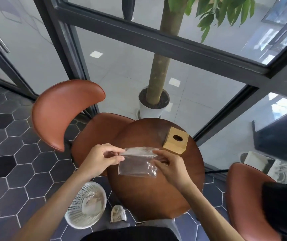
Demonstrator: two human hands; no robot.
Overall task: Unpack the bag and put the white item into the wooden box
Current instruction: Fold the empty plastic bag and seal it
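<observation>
A clear plastic bag [135, 165] hangs above the round brown table [149, 193], held at its top strip from both ends. My left hand [101, 159] pinches the top left corner, and my right hand [167, 165] pinches the top right edge. The bag looks see-through; no white item shows inside it. The wooden box [174, 142], light bamboo with an oval hole in its lid, stands on the far right part of the table, just beyond my right hand.
A brown leather chair [64, 110] stands to the left behind the table, another [243, 197] at the right. A white mesh waste basket [87, 206] sits on the hexagon-tiled floor by my left forearm. A potted tree [154, 101] stands behind by glass walls.
</observation>
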